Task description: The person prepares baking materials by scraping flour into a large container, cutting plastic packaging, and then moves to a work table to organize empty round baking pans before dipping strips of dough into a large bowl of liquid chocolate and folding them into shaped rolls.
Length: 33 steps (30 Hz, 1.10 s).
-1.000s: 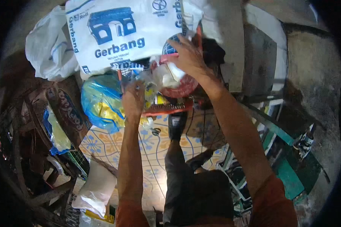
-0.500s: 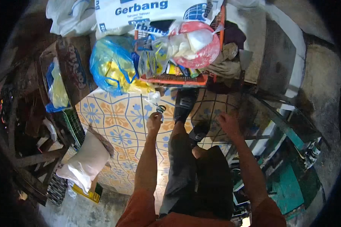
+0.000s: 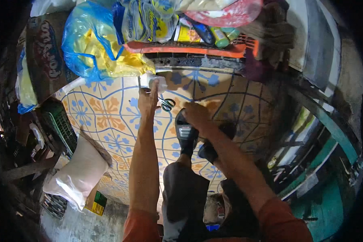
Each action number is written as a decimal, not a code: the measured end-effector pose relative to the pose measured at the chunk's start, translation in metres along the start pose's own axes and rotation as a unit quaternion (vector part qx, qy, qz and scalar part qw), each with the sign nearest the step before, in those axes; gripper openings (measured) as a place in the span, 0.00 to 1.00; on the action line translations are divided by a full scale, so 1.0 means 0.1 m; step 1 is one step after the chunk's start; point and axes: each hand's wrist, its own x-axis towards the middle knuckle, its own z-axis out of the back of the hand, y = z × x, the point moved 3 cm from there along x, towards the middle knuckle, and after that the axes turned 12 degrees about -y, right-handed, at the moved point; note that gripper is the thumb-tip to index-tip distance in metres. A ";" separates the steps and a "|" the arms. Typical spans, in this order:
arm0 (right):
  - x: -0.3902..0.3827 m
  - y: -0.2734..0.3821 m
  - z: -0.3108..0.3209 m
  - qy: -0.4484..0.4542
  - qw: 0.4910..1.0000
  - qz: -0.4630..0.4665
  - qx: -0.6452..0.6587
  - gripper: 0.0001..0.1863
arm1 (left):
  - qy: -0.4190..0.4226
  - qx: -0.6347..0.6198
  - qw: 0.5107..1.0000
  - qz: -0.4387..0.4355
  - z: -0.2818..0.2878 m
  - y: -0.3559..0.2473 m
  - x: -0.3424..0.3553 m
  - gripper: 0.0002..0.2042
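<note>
My left hand (image 3: 148,99) reaches over the tiled floor, its fingers bent at a crumpled white plastic piece (image 3: 160,82) and dark-handled scissors (image 3: 168,105); what exactly it grips is unclear. My right hand (image 3: 194,115) is just right of it, over the front of my left foot in a black slide sandal (image 3: 184,133), fingertips turned down and hard to see. Beyond the hands lie a blue plastic bag (image 3: 74,48) with yellow contents and an orange basket (image 3: 218,51) holding packets, bottles and a pink bowl (image 3: 226,16) with white powdery residue.
A pale sack (image 3: 72,181) and a green crate (image 3: 57,125) sit at the left among dark wooden scraps. A dark cloth (image 3: 274,44) hangs beside the basket. Green-painted frames (image 3: 326,117) line the right side. My knees are at the bottom.
Both hands have left the basket and pink bowl and come down to the floor, the left onto the white plastic and scissors, the right above my foot. The view has shifted, moving the basket upward.
</note>
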 end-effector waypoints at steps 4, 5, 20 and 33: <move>0.30 0.59 -0.44 -0.235 0.963 0.122 0.040 0.22 | 0.001 0.114 0.992 -0.056 -0.02 0.20 0.48 0.22; 0.36 0.62 -0.45 -0.251 0.956 0.149 0.024 0.21 | -0.001 0.132 0.989 -0.066 -0.09 0.21 0.55 0.22; 0.31 -0.26 2.37 -0.431 0.767 -0.082 0.468 0.16 | 0.204 0.004 0.961 -0.188 0.42 -1.22 -0.79 0.18; 1.00 0.04 3.29 -0.369 0.799 -0.185 0.437 0.16 | -0.066 -0.055 0.887 -0.454 -0.08 -3.00 -0.43 0.15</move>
